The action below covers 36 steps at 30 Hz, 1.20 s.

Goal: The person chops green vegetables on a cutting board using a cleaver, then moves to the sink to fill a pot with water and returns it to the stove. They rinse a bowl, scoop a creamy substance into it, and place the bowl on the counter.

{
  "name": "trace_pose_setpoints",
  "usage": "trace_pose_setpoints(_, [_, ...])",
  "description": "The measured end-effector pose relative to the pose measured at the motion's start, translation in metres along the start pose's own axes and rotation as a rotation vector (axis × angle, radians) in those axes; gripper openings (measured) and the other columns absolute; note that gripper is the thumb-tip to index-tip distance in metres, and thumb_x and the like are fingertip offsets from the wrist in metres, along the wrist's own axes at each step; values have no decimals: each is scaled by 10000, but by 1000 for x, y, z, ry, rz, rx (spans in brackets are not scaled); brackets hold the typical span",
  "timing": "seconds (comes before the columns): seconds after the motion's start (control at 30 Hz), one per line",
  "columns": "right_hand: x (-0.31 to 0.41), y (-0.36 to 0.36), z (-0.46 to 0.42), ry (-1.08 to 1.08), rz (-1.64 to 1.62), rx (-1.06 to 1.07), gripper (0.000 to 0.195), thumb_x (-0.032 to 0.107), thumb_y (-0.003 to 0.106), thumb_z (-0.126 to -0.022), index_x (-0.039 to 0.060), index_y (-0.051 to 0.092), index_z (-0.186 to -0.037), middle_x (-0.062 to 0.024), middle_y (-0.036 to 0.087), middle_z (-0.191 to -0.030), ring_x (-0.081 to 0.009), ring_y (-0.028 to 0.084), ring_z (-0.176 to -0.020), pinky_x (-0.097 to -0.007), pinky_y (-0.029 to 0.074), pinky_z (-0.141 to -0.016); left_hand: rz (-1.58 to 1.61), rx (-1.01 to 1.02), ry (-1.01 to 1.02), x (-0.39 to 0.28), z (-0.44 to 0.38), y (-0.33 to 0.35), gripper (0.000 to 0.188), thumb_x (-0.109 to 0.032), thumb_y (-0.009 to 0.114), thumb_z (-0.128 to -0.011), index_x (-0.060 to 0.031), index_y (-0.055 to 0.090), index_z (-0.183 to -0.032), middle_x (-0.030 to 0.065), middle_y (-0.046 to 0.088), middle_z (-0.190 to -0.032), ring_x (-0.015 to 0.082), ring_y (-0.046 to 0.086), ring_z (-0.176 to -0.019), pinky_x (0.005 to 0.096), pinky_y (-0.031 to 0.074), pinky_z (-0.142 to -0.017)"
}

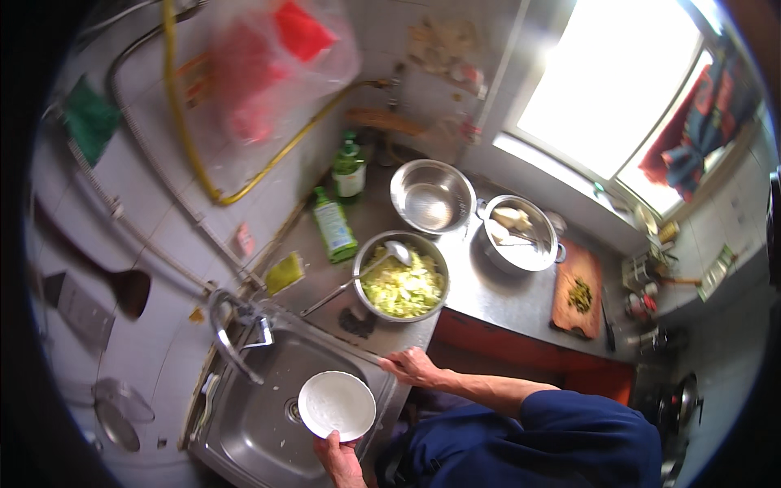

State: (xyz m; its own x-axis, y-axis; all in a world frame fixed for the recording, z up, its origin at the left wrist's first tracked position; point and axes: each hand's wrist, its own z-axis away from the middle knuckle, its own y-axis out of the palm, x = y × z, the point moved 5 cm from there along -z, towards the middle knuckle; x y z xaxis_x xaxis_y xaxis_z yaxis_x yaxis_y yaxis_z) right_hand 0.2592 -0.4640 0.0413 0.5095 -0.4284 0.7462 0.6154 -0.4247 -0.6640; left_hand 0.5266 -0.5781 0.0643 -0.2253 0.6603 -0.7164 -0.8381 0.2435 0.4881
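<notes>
My left hand [340,459] grips the near rim of a white bowl [337,406], thumb on its edge, above the stainless steel sink [256,421]. The inside of the bowl looks wet. Near the sink's right corner is my right hand [412,366], its fingers curled by the counter edge; whether they hold anything is unclear. Beyond it stands a steel basin of chopped cabbage [403,287] with a metal ladle [398,252] resting in it, its handle sticking out over the rim. The curved faucet [229,341] reaches over the sink's far left side.
An empty steel basin [432,198], a two-handled steel pot [518,235] and a wooden cutting board [573,299] with chopped greens stand on the counter. A knife [608,326] lies beside the board. Two green bottles [334,226] and a yellow-green sponge [285,274] are near the tiled wall.
</notes>
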Motion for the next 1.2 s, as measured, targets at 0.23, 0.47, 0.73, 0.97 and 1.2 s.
trace_pose_setpoints(0.23, [-171,-28,218,850,-233,-79,516,442,414,-1089,80,759,-963,-79,744,-722,-216,745,-665,-393,596,-683,-131,274,-207,49,-10,56,706,-114,672,-810,-38,482,-1485,163,596,-1346,342,656,-1162,505,630,-889])
trace_pose_setpoints(0.47, [-291,-2,428,1411,-414,-406,470,195,506,-957,-9,601,-1370,-109,796,-895,-217,785,-797,-355,620,-756,-204,536,-363,148,-37,128,712,-60,671,-809,-45,472,-1492,148,583,-1366,362,610,-1213,552,597,-950])
trace_pose_setpoints(0.73, [-307,-26,514,1575,-363,-477,563,140,666,-821,118,657,-1384,-111,803,-958,-305,758,-1011,-415,562,-966,-515,648,-425,279,-18,248,568,-230,598,-1048,-30,409,-1546,178,507,-1494,343,569,-1301,498,589,-973])
trace_pose_setpoints(0.97, [-378,-96,536,1453,-725,-720,523,106,552,-907,33,598,-1423,-74,808,-962,-146,768,-753,-297,595,-625,-444,650,-536,356,4,338,680,-47,626,-854,-41,428,-1505,177,605,-1338,384,683,-1114,542,658,-798])
trace_pose_setpoints(1.2, [-436,-132,590,1419,-937,-931,394,240,427,-1059,0,634,-1293,-164,785,-945,-207,766,-712,-311,593,-573,-553,707,-578,413,14,401,640,-16,624,-865,-26,447,-1480,173,632,-1305,357,712,-1073,500,669,-770])
